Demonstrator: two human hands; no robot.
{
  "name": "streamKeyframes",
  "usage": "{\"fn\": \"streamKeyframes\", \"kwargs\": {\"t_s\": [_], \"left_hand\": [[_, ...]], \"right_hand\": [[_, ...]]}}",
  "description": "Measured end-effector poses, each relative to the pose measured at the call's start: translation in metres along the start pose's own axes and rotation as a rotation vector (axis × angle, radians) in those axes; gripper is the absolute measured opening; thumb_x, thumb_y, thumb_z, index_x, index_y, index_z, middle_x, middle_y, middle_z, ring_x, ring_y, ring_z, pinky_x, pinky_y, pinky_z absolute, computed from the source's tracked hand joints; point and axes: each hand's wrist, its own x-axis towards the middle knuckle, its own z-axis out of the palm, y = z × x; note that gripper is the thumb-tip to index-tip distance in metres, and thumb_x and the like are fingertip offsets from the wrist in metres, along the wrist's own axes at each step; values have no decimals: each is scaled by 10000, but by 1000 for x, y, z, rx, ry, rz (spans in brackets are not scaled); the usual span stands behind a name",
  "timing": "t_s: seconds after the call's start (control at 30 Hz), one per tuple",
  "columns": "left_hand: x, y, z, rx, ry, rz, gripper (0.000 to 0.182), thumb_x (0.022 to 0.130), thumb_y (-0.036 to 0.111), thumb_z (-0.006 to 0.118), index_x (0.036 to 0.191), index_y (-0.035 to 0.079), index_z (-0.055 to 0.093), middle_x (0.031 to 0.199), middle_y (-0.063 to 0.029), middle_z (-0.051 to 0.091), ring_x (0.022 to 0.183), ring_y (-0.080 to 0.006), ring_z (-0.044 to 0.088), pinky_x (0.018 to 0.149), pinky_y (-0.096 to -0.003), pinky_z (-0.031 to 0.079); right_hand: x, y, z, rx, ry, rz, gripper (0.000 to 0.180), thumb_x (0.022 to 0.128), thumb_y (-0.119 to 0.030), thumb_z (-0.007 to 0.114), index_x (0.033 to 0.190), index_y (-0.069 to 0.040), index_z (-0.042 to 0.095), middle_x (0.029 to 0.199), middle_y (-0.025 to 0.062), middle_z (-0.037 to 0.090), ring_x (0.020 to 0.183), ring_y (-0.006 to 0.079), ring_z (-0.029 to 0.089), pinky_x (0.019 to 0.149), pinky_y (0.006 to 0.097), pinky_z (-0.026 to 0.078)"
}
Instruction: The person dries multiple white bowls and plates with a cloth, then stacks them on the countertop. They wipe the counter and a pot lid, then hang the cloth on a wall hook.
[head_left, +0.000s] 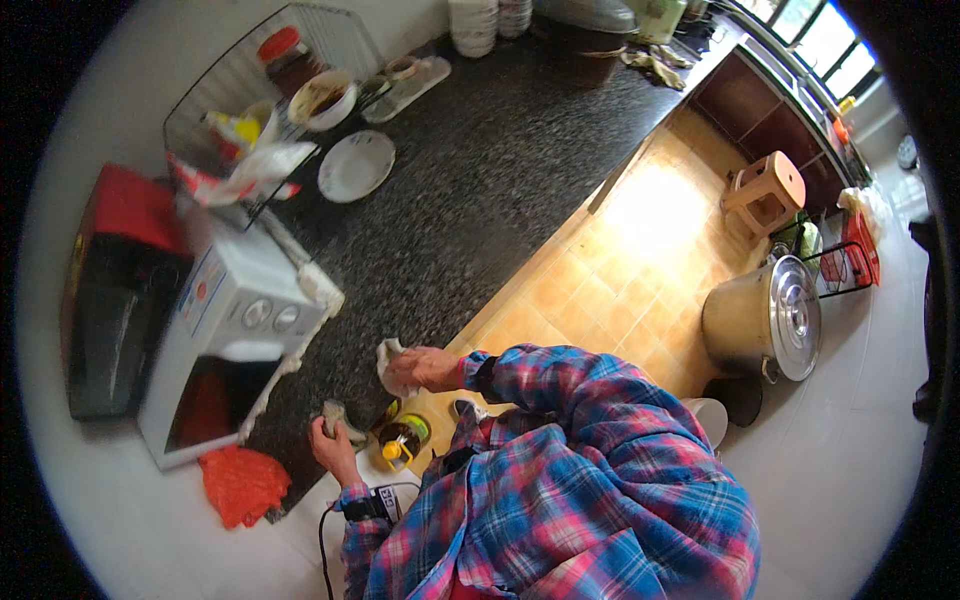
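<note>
My right hand (427, 367) presses a pale cloth (391, 366) onto the front edge of a dark speckled stone countertop (450, 247). To its lower left, my left hand (334, 450) grips a crumpled greyish cloth (339, 421) near the counter's end. Just below the two cloths stands a bottle of dark liquid with a yellow cap and handle (399, 445). A white microwave oven (247, 300) with two dials sits left of my hands. Beside its lower corner lies a red plastic bag (244, 486).
A red-and-black appliance (124, 300) stands behind the microwave. Farther along are a white plate (357, 166), a bowl with brown residue (322, 100), a wire rack (225, 82) and stacked white bowls (474, 28). On the tiled floor are a plastic stool (766, 193) and a large lidded pot (750, 319).
</note>
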Motion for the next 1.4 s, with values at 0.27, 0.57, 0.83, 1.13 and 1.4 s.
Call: {"fn": "streamKeyframes", "kwargs": {"t_s": [0.27, 0.57, 0.83, 1.13, 1.4], "left_hand": [[1, 134, 66, 4, -94, 52, 291, 789, 91, 624, 1063, 5, 575, 1014, -176, 569, 932, -355, 569, 791, -437, 460], [36, 342, 155, -229, -187, 400, 269, 770, 0, 588, 1039, 6, 589, 1004, -154, 581, 932, -330, 586, 805, -413, 471], [81, 501, 221, -350, -221, 644, 302, 753, -31, 580, 1050, 22, 594, 983, -134, 578, 904, -304, 593, 805, -385, 477], [158, 616, 312, -402, -14, 627, 329, 735, -84, 568, 1036, 48, 586, 1047, -128, 523, 986, -324, 548, 852, -421, 459], [176, 640, 369, -191, -162, 536, 334, 758, -47, 597, 1072, 64, 578, 1098, -130, 514, 1025, -338, 539, 851, -446, 458]], "right_hand": [[-102, 113, -160, -342, 238, 318, 353, 729, -49, 616, 1079, -91, 599, 1204, 123, 543, 1131, 299, 517, 918, 409, 438], [-212, 196, -301, -572, 541, 554, 315, 760, -66, 572, 1072, -108, 588, 1160, 122, 540, 1125, 303, 503, 954, 443, 378], [-282, 262, -394, -688, 645, 822, 287, 817, -76, 531, 1102, -90, 556, 1243, 120, 509, 1225, 286, 448, 1045, 567, 282], [-343, 332, -524, -739, 661, 1084, 260, 866, -105, 476, 1118, -85, 539, 1290, 150, 478, 1242, 306, 435, 1045, 553, 291], [-383, 381, -590, -840, 678, 1140, 329, 823, -72, 510, 1152, -84, 504, 1282, 182, 471, 1234, 333, 434, 1013, 519, 330]]}}
